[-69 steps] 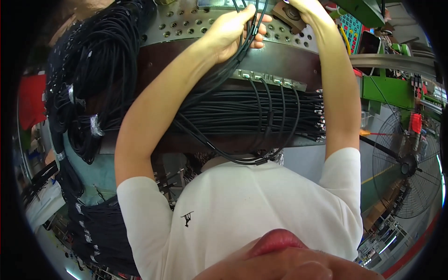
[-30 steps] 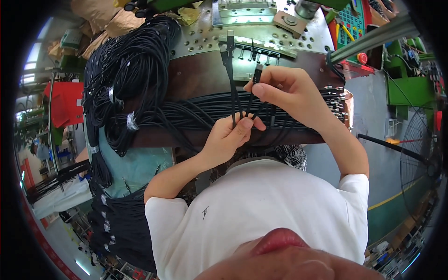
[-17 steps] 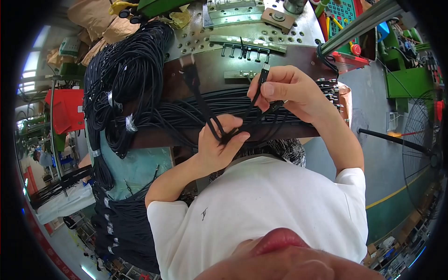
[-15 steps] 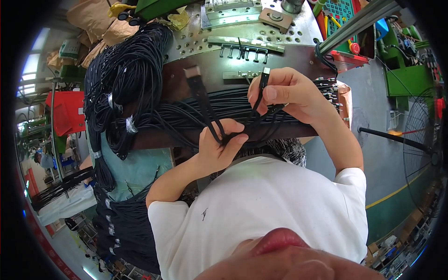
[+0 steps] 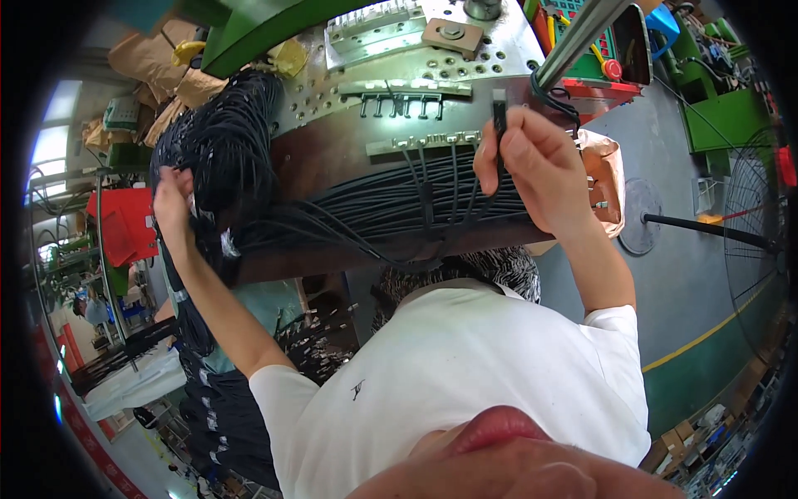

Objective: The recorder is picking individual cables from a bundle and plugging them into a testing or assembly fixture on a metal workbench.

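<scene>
My right hand point(image 5: 536, 162) is raised over the right part of the bench, thumb and fingers pinched on a black cable connector point(image 5: 499, 112) with a pale metal end pointing up. Far to the left, my left hand point(image 5: 173, 200) is at the edge of a big heap of coiled black cables point(image 5: 229, 150); motion blurs its fingers, so any grip is unclear. Between the hands, a long bundle of black cables point(image 5: 366, 204) lies along the bench's near edge. Just behind it, a metal strip fixture point(image 5: 386, 148) has several cable ends set in it.
A second metal bar point(image 5: 357, 89) with black moulded pieces lies farther back on the perforated metal plate point(image 5: 312, 104). A slanted metal post point(image 5: 582, 41) rises at the right, near a brown paper bag point(image 5: 611, 179). A fan point(image 5: 752, 241) stands on the right-hand floor.
My left hand has let go of the looped cable near the middle and swung left to the cable heap. My right hand has moved slightly right. More cable ends now show in the strip fixture.
</scene>
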Motion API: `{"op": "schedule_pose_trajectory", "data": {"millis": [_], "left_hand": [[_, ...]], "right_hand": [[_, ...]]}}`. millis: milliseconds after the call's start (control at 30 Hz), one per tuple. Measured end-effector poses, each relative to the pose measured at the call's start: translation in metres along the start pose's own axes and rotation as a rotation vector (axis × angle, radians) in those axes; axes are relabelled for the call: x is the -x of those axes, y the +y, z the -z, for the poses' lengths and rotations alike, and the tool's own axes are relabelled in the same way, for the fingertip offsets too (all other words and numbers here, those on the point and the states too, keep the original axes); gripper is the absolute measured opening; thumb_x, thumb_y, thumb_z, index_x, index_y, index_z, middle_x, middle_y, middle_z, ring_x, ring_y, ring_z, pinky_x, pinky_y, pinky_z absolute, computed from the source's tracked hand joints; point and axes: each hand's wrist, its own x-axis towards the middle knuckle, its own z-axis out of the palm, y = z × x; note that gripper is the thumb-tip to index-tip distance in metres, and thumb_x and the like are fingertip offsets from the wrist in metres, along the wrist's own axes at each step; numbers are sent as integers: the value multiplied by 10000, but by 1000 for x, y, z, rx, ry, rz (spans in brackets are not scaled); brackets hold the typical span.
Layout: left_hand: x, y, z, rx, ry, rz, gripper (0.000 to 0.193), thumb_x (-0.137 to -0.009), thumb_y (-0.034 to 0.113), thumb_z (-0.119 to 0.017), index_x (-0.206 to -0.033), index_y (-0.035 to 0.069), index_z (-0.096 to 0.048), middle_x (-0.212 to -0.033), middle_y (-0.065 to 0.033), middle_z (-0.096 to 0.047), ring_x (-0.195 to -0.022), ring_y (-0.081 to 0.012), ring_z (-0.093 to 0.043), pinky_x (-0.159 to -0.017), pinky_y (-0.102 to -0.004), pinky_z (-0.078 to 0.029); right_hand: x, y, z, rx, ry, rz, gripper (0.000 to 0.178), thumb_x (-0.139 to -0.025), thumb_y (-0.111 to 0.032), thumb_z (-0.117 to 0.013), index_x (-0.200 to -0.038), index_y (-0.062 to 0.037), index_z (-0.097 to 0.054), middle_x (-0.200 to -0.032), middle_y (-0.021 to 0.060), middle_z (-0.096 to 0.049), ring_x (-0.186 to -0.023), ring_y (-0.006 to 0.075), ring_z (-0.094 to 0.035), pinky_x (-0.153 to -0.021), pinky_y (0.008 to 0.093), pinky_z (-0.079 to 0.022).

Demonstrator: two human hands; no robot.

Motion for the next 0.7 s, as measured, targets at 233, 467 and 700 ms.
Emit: {"op": "schedule_pose_trajectory", "data": {"millis": [233, 467, 700], "left_hand": [[195, 134, -100, 162, -853, -729, 412, -842, 196, -739, -1222, 75, -636, -907, -54, -672, -680, -92, -595, -594, -239, -472], [191, 131, -125, 482, -947, -164, 180, -935, 180, -662, -846, 25, -641, -690, -26, -644, -581, -67, -575, -524, -193, -454], [192, 109, -143, 904, -1040, 245, 189, -970, 223, -597, -928, 39, -603, -788, -122, -693, -608, -150, -673, -538, -262, -559]], "right_hand": [[-6, 7, -17, 560, -97, -203, 187, -972, -134, -564, -945, 27, -655, -706, 17, -633, -615, 72, -551, -591, 227, -435], [12, -4, 64, 1266, 468, 529, 112, -933, -64, -597, -962, -32, -700, -862, 43, -686, -741, 123, -630, -655, 261, -504], [-32, -17, 330, 2228, 381, 127, 568, -892, -339, -637, -1351, -41, -485, -1388, 194, -480, -1217, 398, -480, -997, 467, -418]]}}
